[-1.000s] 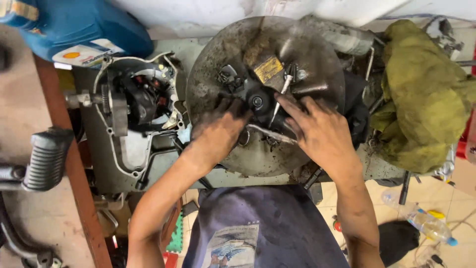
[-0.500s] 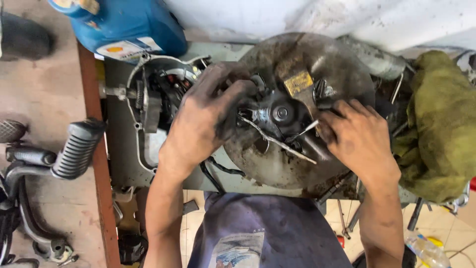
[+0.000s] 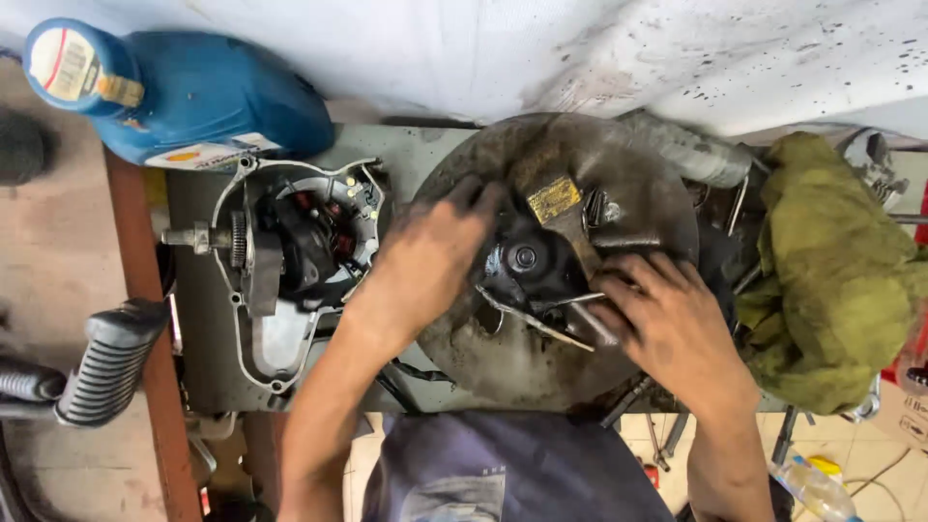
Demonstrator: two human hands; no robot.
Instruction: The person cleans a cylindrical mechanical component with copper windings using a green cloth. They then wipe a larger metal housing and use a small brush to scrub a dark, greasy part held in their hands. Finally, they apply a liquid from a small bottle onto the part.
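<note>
Both hands are down in the greasy round metal pan (image 3: pixel 522 358) sitting on the desk (image 3: pixel 208 367). Left hand (image 3: pixel 430 256) lies flat w/ fingers spread over the dark engine part (image 3: pixel 527 261) in the middle of the pan, prob to keep it from sliding around; its grip is apart, pressing rather than clamped on anything. Right hand (image 3: pixel 672 324) sits at the pan's right side, fingertips on the thin metal rods (image 3: pixel 541 319) that cross below the part. Can't tell if that grip is really closed on one or just touching, fingers are curled and grimy.

A paintbrush (image 3: pixel 561 208) w/ yellowish bristles rests across the top of the part, handy for scrubbing I guess. Left of the pan there's an open engine cover w/ coils (image 3: pixel 290 251), and a blue oil jug (image 3: pixel 193 92) lying behind it. Olive rag (image 3: pixel 831 271) bunched up on the right, close enough to wipe hands. Ribbed footpeg (image 3: pixel 111 362) off the desk at far left.
</note>
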